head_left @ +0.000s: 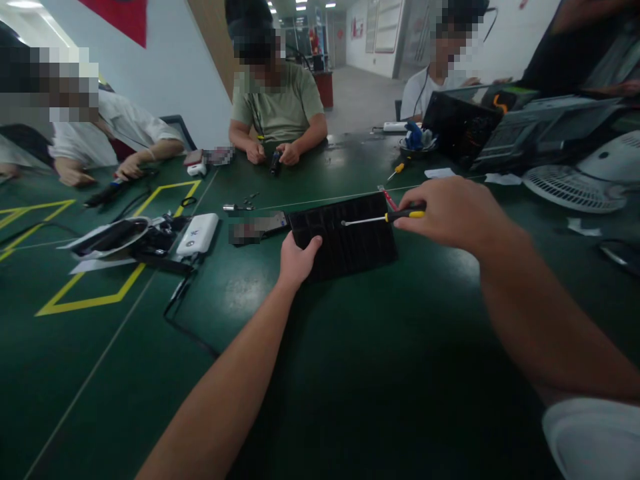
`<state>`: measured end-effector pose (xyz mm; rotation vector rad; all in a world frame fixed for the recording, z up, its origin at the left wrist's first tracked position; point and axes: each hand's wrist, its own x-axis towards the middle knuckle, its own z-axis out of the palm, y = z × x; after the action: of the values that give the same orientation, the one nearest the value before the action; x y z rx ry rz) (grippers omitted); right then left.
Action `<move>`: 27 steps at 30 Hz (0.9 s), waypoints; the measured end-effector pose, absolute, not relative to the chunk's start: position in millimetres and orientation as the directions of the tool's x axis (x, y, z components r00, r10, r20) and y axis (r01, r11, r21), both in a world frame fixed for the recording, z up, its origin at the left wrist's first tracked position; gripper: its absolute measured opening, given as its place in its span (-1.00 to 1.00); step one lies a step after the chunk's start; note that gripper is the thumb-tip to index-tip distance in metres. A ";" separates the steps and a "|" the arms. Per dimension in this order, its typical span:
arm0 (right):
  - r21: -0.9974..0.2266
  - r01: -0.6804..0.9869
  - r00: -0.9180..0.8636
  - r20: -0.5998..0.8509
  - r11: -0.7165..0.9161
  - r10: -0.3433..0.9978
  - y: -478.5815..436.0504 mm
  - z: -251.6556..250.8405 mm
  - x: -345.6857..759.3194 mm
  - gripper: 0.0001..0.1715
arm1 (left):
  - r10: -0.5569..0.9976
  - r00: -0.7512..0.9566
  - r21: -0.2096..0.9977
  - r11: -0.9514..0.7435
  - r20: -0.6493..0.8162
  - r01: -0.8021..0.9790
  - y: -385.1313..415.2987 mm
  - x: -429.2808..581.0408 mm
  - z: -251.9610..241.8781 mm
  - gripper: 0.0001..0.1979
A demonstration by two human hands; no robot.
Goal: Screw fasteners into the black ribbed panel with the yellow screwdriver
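My left hand [299,259] grips the left edge of a flat black rectangular panel [350,243], its thumb lying on the top face. The panel's kind is not clear. In my right hand [445,213] is a screwdriver [407,214] with a yellow and black handle, held nearly level. Its metal shaft points left over the panel, and a small round metal piece shows at the tip. Whether the tip touches the panel, I cannot tell. A red-handled item [387,198] lies by the panel's far right corner, partly behind my right hand. Beyond the left hand lies a dark flat device [267,227].
A white power bank [197,235] and bundled cables [145,240] lie to the left on the green table [350,373]. Another screwdriver [399,169] lies farther back. A white fan [575,187] and black equipment [460,130] stand at right. Several people sit around the table.
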<state>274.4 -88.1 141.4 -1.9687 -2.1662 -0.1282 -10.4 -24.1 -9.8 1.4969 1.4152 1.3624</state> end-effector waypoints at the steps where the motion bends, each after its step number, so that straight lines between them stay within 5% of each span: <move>1: -0.086 0.990 -0.088 0.212 0.108 0.973 -87.5 140.7 275.3 -0.67 | 0.962 -0.128 0.940 -0.200 0.242 0.278 -24.5 -10.0 -9.3 -0.72; 27: -0.062 0.994 -0.081 0.185 0.094 0.979 -90.0 145.4 271.7 -0.66 | 0.973 -0.130 0.948 -0.148 0.190 0.283 -24.3 -10.8 -6.6 -0.67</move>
<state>271.7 -90.0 145.4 -1.9983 -2.1834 -0.1190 -10.8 -24.3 -6.6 1.4674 1.4476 1.3148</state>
